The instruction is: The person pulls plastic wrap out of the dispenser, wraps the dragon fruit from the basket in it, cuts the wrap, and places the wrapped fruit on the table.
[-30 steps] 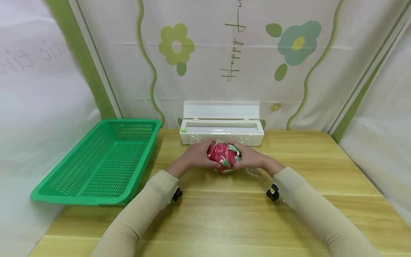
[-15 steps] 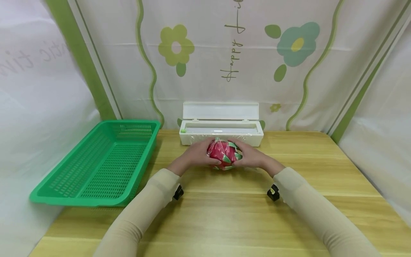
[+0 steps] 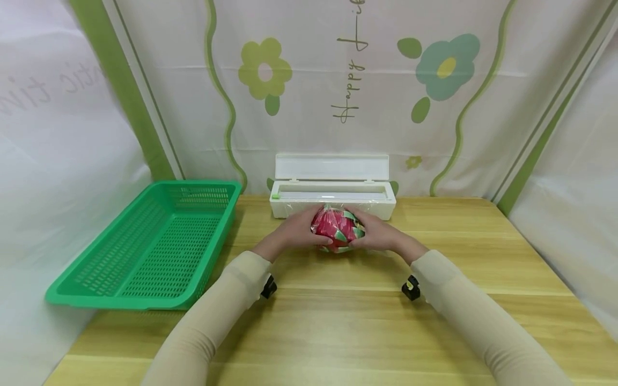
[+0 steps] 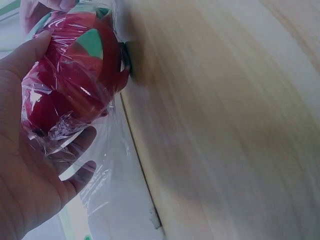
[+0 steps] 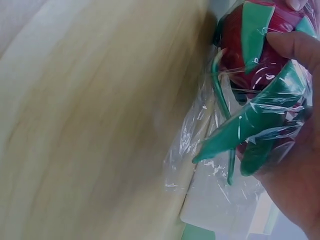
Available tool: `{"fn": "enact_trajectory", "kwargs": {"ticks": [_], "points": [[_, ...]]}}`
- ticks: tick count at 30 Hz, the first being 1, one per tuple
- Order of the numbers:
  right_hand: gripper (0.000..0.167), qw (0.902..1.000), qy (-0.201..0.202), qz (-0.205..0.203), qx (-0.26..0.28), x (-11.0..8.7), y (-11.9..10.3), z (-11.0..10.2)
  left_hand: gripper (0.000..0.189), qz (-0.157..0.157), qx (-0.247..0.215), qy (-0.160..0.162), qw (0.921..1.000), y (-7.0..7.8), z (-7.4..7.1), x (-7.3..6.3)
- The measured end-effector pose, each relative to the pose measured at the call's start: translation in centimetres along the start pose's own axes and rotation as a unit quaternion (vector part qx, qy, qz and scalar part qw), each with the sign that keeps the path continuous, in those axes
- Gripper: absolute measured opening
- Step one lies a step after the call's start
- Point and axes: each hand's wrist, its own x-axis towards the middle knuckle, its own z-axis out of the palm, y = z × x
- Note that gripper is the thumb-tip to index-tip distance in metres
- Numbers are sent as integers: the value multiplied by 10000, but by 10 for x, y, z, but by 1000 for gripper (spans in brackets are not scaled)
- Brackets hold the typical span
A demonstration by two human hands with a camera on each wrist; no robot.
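Observation:
A red dragon fruit (image 3: pixel 336 228) with green scales is held between both hands, just in front of a white box. Clear plastic wrap (image 4: pixel 75 117) clings around it, and loose film hangs off its end in the right wrist view (image 5: pixel 192 145). My left hand (image 3: pixel 300 230) grips the fruit's left side, thumb on the near face and fingers curving behind. On the other side my right hand (image 3: pixel 375 230) grips it, its thumb pressing the wrapped skin. The far fingers of both hands are partly hidden behind the fruit.
The white cling film box (image 3: pixel 333 208) stands at the table's back with its lid (image 3: pixel 332 167) raised. To the left sits a green perforated basket (image 3: pixel 197 268). The wooden table (image 3: pixel 338 332) stretches in front, and printed curtains (image 3: pixel 314 107) enclose the back and sides.
The dragon fruit has turned slightly in the hands, and its green scales sit differently. Loose film visible near the right hand a second ago is now mostly out of sight in the head view.

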Motion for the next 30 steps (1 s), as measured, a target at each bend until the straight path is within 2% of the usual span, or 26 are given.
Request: {"fn": "enact_trajectory", "kwargs": {"ticks": [16,24,30], "points": [[102,9999,-53,61,-83,-5,-5,-7,96,68,155,18,9999,3,-3,2],[100,9998,-94,-13,-153,-6,-8,-8,97,93,117,111,9998,4,-8,-4],[101,9998,-55,17,-190,-6,-11,-11,99,-58,16,240,9997,3,-11,-10]]}}
